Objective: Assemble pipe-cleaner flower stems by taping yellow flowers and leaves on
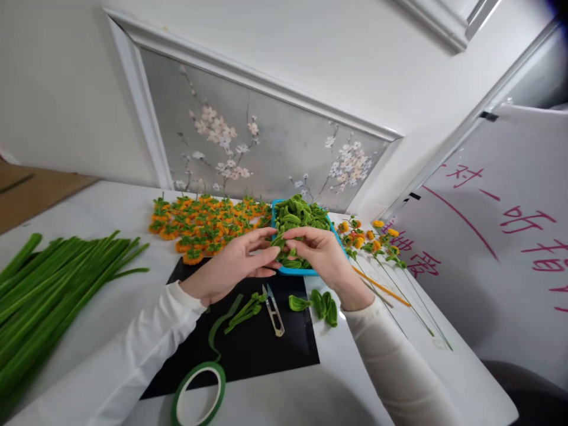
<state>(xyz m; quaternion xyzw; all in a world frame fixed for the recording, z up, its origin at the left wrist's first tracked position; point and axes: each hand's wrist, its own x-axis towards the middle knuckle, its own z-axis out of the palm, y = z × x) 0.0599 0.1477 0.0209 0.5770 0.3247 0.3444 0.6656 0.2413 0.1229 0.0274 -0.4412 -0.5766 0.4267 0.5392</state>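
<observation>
Green tape roll [183,380] is lying nearest, at black mat's [261,358] near edge. Left hand [242,260] and right hand [320,253] are pinching a green fuzzy piece [278,241] between nearly closed fingertips, before the blue basket [298,272].

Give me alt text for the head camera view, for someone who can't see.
The left hand and right hand hold a fuzzy green piece by a blue tray heaped with green leaves. Around them on a white table lie orange flowers, green stems, a tape roll, and snips on a black mat.
</observation>
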